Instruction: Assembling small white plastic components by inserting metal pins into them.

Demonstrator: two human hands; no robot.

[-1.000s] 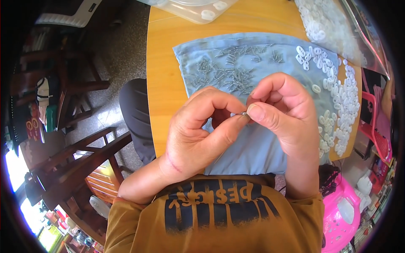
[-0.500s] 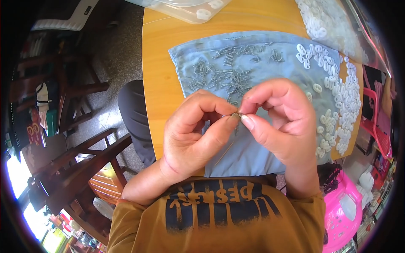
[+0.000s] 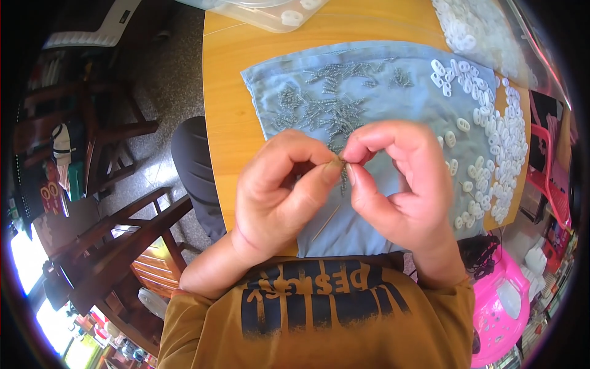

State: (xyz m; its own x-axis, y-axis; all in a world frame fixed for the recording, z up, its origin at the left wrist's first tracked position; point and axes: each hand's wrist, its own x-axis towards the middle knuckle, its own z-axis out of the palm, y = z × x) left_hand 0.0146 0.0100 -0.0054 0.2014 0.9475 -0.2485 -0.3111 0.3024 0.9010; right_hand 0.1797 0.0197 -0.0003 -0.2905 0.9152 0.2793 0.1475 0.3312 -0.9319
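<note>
My left hand (image 3: 276, 190) and my right hand (image 3: 405, 178) meet over the blue cloth (image 3: 362, 237), thumb and forefinger of each pinched together. Between the touching fingertips is a small metal spring (image 3: 343, 162), mostly hidden by them. Just beyond the hands, many loose springs (image 3: 338, 114) lie scattered on the cloth. A thin straight stick (image 3: 326, 222) rests on the cloth below my fingertips. To the right of my right hand are small white oval plastic pieces with holes (image 3: 507, 147), some on the cloth, others on the wood.
The wooden table (image 3: 224, 92) shows around the cloth. A clear plastic bag (image 3: 479, 37) of white pieces lies at the far right, and a translucent container (image 3: 276, 15) stands at the far edge. A pink plastic chair (image 3: 501, 307) is at lower right.
My fingertips have closed in tighter around the spring, which showed more before. My right hand has shifted slightly left and its thumb has turned more upright.
</note>
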